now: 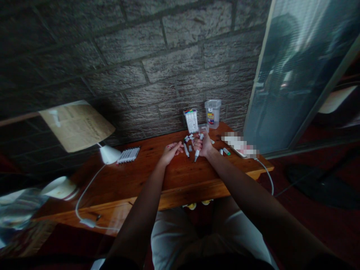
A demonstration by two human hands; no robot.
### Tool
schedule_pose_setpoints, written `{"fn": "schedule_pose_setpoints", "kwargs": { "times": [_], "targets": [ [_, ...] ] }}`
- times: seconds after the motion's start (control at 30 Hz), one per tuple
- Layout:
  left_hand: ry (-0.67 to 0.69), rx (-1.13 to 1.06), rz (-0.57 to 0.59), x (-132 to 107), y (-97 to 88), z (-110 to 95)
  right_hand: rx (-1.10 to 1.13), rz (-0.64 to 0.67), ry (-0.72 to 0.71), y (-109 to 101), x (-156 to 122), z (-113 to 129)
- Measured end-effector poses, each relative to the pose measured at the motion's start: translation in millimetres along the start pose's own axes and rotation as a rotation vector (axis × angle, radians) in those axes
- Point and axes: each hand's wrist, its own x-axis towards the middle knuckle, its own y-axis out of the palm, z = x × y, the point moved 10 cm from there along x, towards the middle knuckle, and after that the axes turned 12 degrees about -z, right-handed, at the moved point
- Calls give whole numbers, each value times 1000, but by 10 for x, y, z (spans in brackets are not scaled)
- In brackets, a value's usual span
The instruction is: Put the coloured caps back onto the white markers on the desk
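My right hand (206,145) is closed around a white marker (197,153), whose grey tip end points down toward the tabletop. To its left, my left hand (171,152) rests low over the wood, fingers loosely extended with nothing visible in them. Just off its fingertips lies another marker (186,150), and a small grey-white cap-like piece (190,148) is beside that. Several small white pieces (189,137) are scattered behind, partly hidden by my right hand. A marker with a green end (226,151) lies right of my right wrist.
A holder of upright markers (191,120) and a clear plastic case (213,114) stand by the brick wall. A row of markers (128,155) lies left, near a lamp (109,154). A white bowl (61,188) sits front left; a corded, blurred flat object (239,145) lies right.
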Motion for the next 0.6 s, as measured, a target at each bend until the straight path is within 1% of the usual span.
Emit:
{"fn": "schedule_pose_setpoints", "kwargs": {
  "times": [0.1, 0.17, 0.4, 0.53, 0.6],
  "targets": [
    [-1, 0, -3, 2, -2, 3, -13, -28, -2, -9, 8, -7],
    [-5, 0, -3, 2, -2, 6, -26, -24, -8, 8, 4, -12],
    [-2, -1, -3, -11, 8, -36, -99, 55, 41, 67, 2, -111],
    [4, 11, 2, -13, 15, -42, -77, 111, 20, 133, 15, -100],
    [2, 7, 5, -12, 15, -32, -71, 111, 1, 151, 20, -83]
  ]
}}
